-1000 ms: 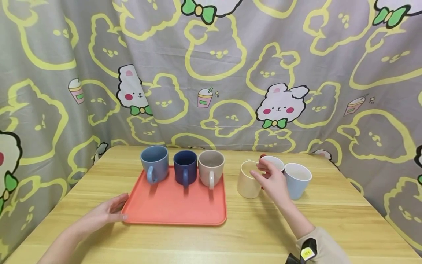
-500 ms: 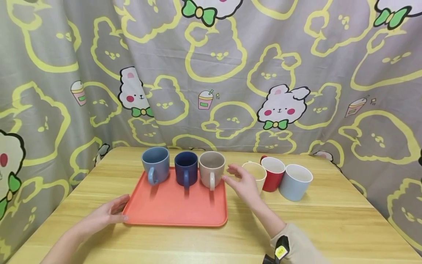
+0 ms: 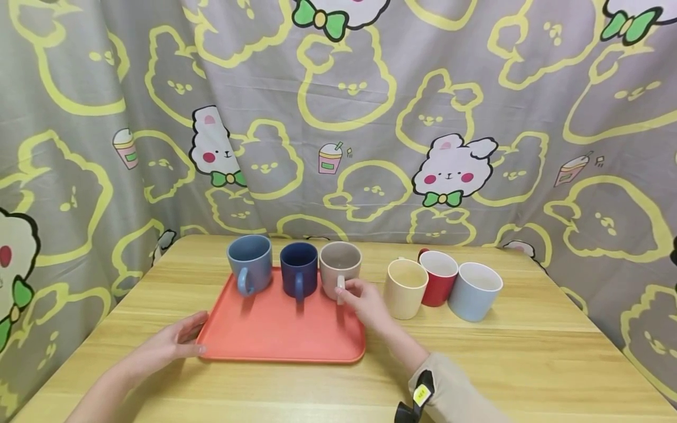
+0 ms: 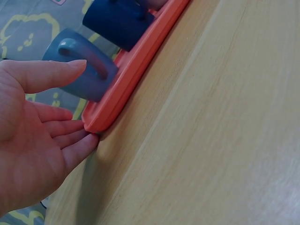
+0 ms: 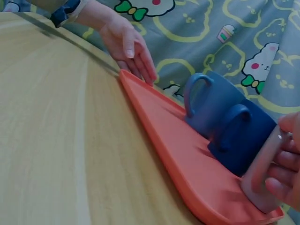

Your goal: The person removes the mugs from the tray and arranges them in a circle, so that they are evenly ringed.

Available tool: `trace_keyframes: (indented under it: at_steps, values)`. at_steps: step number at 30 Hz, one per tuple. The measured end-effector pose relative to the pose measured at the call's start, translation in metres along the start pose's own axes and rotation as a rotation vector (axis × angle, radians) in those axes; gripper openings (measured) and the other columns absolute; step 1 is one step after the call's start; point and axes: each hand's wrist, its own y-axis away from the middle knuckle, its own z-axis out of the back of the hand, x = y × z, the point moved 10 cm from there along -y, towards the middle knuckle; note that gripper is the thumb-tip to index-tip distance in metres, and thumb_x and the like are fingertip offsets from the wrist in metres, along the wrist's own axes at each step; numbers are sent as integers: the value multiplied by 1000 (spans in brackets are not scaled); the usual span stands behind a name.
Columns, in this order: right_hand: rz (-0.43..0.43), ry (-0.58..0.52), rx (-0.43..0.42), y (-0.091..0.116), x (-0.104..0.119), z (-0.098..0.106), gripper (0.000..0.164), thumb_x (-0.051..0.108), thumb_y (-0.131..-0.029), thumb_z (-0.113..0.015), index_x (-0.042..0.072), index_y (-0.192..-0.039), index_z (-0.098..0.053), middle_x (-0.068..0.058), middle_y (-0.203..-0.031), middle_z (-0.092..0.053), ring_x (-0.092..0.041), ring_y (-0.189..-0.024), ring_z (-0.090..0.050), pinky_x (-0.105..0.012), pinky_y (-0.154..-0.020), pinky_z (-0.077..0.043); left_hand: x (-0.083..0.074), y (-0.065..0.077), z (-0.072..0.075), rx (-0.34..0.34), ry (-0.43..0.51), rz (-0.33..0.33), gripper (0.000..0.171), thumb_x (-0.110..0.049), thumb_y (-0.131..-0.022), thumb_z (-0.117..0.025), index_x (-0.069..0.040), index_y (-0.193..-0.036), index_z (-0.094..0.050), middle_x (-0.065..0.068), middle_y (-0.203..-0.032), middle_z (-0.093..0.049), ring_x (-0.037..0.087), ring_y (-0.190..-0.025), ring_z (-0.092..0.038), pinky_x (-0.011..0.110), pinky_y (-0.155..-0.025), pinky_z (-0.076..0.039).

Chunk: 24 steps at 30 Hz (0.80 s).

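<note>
A coral-red tray [image 3: 275, 338] lies on the wooden table with three mugs along its far side. They are a grey-blue mug [image 3: 250, 264], a navy mug [image 3: 296, 270] and a greige mug [image 3: 333, 267], handles toward me. My right hand [image 3: 368, 305] holds the greige mug by its handle; in the right wrist view its fingers [image 5: 287, 164] are curled beside that mug. At the tray's left edge is my left hand [image 3: 171, 341]. The left wrist view shows its fingers [image 4: 79, 152] fairly straight at the tray's corner, the thumb [image 4: 56, 74] raised apart.
Right of the tray stand a cream mug [image 3: 404, 291], a red mug [image 3: 438, 282] with white inside, and a light blue mug [image 3: 474, 294], close together. A patterned grey curtain [image 3: 370, 147] hangs behind the wooden table [image 3: 518, 364].
My right hand has moved left from over the cream mug to the greige mug's handle and taken hold of it. The left hand stays at the tray's edge.
</note>
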Motion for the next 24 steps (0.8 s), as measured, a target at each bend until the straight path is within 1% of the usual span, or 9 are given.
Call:
trace_keyframes:
  at_steps: [4, 6, 9, 11, 13, 17, 20, 24]
  values:
    - [1, -39, -5, 0, -1, -5, 17, 10, -87, -63, -7, -86, -65, -7, -75, -64, -11, -68, -53, -27, -62, -47, -1, 0, 0, -6, -8, -9, 79, -14, -87, -61, 23, -136, -11, 41, -141, -13, 53, -128, -22, 13, -86, -37]
    - [-13, -79, -8, 1, -3, -6, 17, 7, -88, -60, -9, -86, -64, -7, -75, -63, -12, -68, -55, -30, -64, -50, -1, -1, 0, -7, -9, -15, 79, -13, -87, -61, 24, -135, -11, 41, -141, -13, 54, -127, -22, 13, -87, -37]
    - [-47, -163, -20, 4, -7, -7, 17, 3, -89, -56, -14, -89, -61, -9, -75, -62, -16, -72, -60, -36, -70, -53, 0, -1, 0, 0, -5, -5, 79, -14, -87, -61, 23, -136, -11, 41, -141, -13, 53, -128, -21, 12, -86, -36]
    - [-69, -224, -36, 7, -10, -5, 18, 0, -91, -53, -17, -92, -58, -10, -76, -61, -19, -75, -62, -40, -74, -53, 0, -1, -1, 7, -2, -6, 79, -14, -87, -61, 24, -135, -10, 41, -141, -12, 54, -128, -20, 12, -86, -36]
    - [-92, -272, -61, 11, -13, -2, 19, -1, -91, -53, -19, -94, -57, -9, -75, -60, -20, -76, -62, -41, -76, -53, 1, -1, -2, 12, -2, 7, 80, -15, -88, -61, 23, -136, -10, 41, -141, -12, 53, -128, -20, 11, -86, -36]
    - [-104, -345, -98, 17, -13, 9, 20, -1, -90, -54, -20, -95, -57, -8, -72, -61, -19, -70, -63, -44, -74, -53, 1, -1, -2, 7, -4, 1, 80, -15, -87, -61, 23, -135, -10, 40, -141, -12, 53, -128, -20, 12, -86, -36]
    - [-98, -417, -79, 21, -8, 15, 21, -3, -89, -54, -22, -94, -56, -8, -69, -60, -19, -68, -64, -44, -72, -53, 0, -2, 0, -7, -13, -14, 79, -14, -87, -62, 24, -135, -12, 41, -141, -14, 53, -128, -22, 13, -87, -36]
    - [-101, -462, 20, 29, 0, 19, 24, -4, -88, -52, -26, -95, -52, -6, -67, -60, -17, -69, -64, -41, -72, -54, -1, -1, 0, -10, -14, -22, 78, -13, -87, -61, 24, -135, -12, 41, -140, -14, 54, -127, -22, 12, -87, -36]
